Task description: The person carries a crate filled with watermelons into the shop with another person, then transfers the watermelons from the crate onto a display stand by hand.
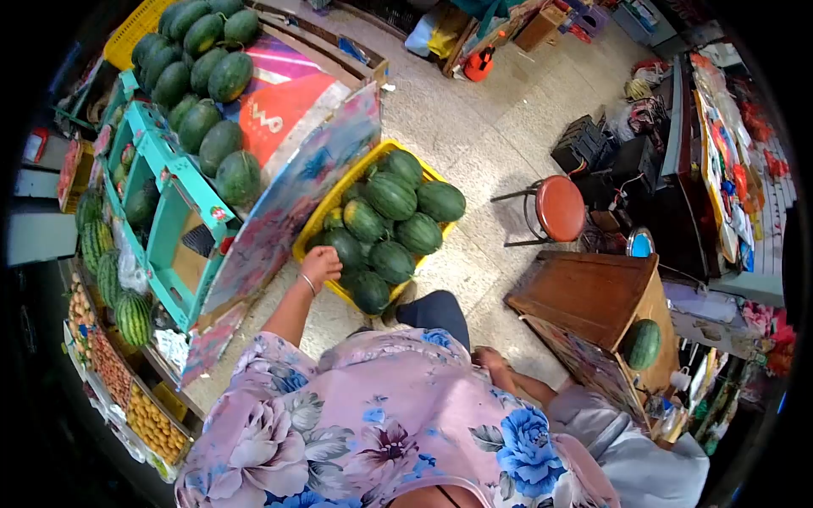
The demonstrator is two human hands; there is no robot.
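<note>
A yellow crate (450, 174) heaped with dark green watermelons (391, 196) stands on the floor before me. My left hand (322, 265), with a bracelet at the wrist, is over the crate's near left rim, its fingers curled in. Right beside it lies a watermelon (343, 248); whether I touch that melon or grip the rim is unclear. My right hand (489, 359) is low beside my dark-trousered leg (436, 315), its fingers mostly hidden.
A display stand with a floral side panel (292, 199) and more watermelons (229, 76) rises at the left. Turquoise crates (169, 292) and fruit trays (152, 423) flank it. At the right are a round red stool (560, 208) and a wooden cabinet (584, 288).
</note>
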